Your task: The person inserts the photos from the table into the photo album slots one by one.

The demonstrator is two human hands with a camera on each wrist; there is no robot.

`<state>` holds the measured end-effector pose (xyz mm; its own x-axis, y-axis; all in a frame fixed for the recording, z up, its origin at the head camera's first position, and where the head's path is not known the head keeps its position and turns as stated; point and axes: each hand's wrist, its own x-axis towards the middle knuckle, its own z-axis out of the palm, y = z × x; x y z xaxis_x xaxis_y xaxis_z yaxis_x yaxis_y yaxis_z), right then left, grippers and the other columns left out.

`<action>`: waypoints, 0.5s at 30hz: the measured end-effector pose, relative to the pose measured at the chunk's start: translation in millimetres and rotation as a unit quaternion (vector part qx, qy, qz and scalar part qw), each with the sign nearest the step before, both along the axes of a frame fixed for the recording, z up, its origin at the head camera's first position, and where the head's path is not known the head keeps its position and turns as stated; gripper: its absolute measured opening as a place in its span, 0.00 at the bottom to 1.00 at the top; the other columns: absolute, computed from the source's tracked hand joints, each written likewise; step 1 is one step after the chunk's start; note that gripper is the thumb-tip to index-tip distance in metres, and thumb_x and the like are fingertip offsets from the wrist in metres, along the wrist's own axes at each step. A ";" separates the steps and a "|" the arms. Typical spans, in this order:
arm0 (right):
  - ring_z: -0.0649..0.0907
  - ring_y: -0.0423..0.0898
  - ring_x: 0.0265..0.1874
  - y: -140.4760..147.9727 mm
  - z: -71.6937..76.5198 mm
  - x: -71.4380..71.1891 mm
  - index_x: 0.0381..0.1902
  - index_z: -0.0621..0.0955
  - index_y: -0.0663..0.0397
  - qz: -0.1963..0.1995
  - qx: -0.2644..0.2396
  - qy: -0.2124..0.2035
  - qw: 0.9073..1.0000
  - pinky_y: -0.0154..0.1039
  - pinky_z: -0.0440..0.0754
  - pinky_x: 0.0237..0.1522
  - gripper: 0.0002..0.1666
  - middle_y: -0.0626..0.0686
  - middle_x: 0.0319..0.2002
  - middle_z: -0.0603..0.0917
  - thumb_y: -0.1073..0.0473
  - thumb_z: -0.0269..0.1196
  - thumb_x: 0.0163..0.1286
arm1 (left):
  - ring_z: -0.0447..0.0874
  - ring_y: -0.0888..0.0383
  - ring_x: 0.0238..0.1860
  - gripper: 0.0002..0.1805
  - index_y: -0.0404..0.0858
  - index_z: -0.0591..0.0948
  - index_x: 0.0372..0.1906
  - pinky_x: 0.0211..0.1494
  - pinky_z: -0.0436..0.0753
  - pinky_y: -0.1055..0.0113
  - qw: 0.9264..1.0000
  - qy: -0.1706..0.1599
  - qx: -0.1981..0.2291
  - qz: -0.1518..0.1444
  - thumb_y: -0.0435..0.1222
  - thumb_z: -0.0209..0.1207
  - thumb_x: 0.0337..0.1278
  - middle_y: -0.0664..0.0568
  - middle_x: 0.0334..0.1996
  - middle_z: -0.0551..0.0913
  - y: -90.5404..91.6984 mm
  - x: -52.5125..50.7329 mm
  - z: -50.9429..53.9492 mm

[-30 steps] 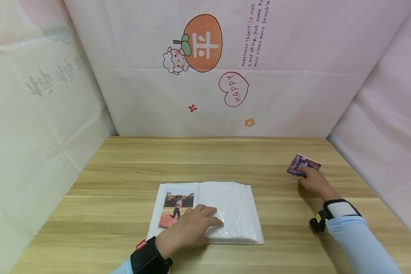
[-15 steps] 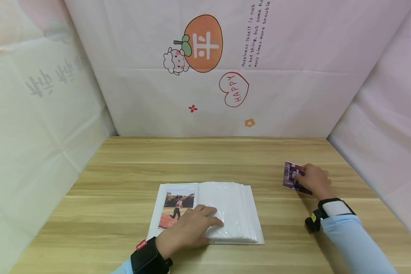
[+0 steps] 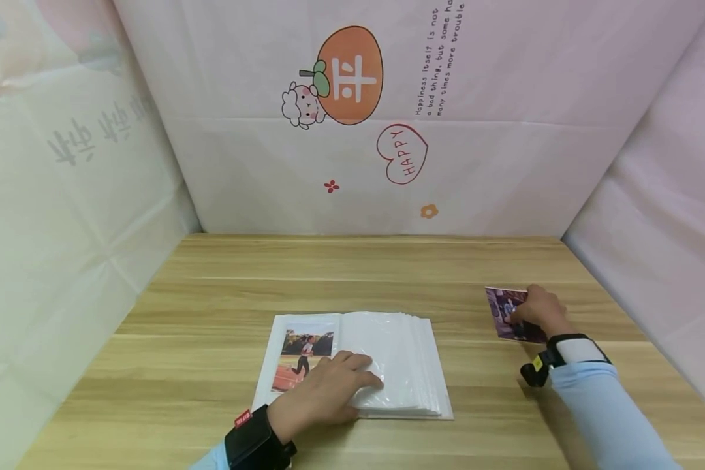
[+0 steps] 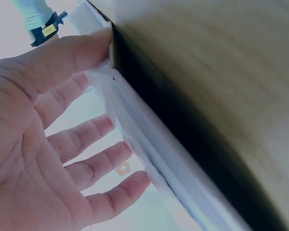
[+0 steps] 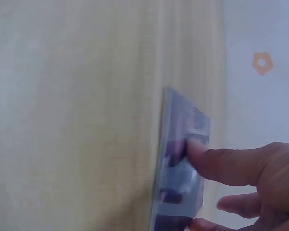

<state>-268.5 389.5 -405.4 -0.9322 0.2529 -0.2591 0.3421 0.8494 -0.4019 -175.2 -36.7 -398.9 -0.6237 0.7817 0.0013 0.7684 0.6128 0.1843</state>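
Note:
A photo album (image 3: 399, 352) lies spread open on the wooden table, a running-person picture (image 3: 294, 346) in its left page. My left hand (image 3: 328, 390) rests across the fold, fingers spread over the clear plastic sleeves. From the left wrist view, the thumb touches the album's near edge (image 4: 149, 125) and the fingertips lie on top. Off to the right, my right hand (image 3: 542, 311) pinches a purple-toned photo (image 3: 497, 307). In the right wrist view, its thumb presses the photo's (image 5: 171, 166) face; the other fingers are partly hidden. A figure shows in the photo, partly covered by the hand.
The wood-grain table (image 3: 223, 281) runs back to a printed white cloth (image 3: 258, 176) hanging behind it. More pale cloth stands along the left side (image 3: 53, 248) and the right side (image 3: 664, 215). A band with a small camera (image 3: 255, 440) sits on the left wrist.
My right hand has drawn the photo slightly towards me and turned it, so its edges now sit squarer to the table. The left hand and album have stayed put.

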 end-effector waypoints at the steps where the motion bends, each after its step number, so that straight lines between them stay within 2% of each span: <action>1: 0.69 0.68 0.41 0.6 1.1 -0.3 0.55 0.59 0.84 -0.002 -0.008 -0.008 1.000 0.64 0.62 0.47 0.48 0.77 0.44 0.68 0.56 0.71 0.49 | 0.68 0.53 0.56 0.27 0.55 0.80 0.51 0.45 0.75 0.57 1.000 0.001 -0.001 0.000 0.42 0.71 0.37 0.52 0.58 0.71 0.1 0.0 0.2; 7: 0.69 0.67 0.43 2.9 4.8 -0.4 0.54 0.58 0.86 -0.009 -0.057 -0.041 0.997 0.61 0.67 0.49 0.48 0.77 0.44 0.67 0.59 0.71 0.48 | 0.68 0.53 0.56 0.27 0.55 0.80 0.51 0.45 0.75 0.57 1.000 -0.004 -0.002 0.003 0.41 0.71 0.37 0.52 0.58 0.72 0.2 0.6 1.6; 12: 0.74 0.60 0.37 6.6 3.0 -0.3 0.45 0.65 0.85 -0.016 -0.108 -0.061 0.992 0.51 0.74 0.41 0.40 0.69 0.36 0.72 0.61 0.73 0.45 | 0.68 0.53 0.56 0.27 0.55 0.80 0.51 0.45 0.75 0.57 1.000 -0.009 0.000 0.004 0.40 0.71 0.37 0.52 0.58 0.71 0.1 0.9 1.9; 15: 0.76 0.57 0.34 8.6 1.2 0.5 0.43 0.67 0.84 -0.031 -0.141 -0.068 0.987 0.46 0.76 0.37 0.38 0.66 0.34 0.73 0.62 0.73 0.44 | 0.68 0.53 0.56 0.27 0.55 0.80 0.51 0.45 0.75 0.57 1.000 -0.010 0.002 0.004 0.40 0.71 0.37 0.52 0.58 0.71 0.1 0.8 1.9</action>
<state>-268.1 398.1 -404.2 -0.8691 0.2075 -0.4491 0.4566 0.6857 -0.5668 -174.4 -36.6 -397.0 -0.6298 0.7767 -0.0087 0.7597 0.6183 0.2014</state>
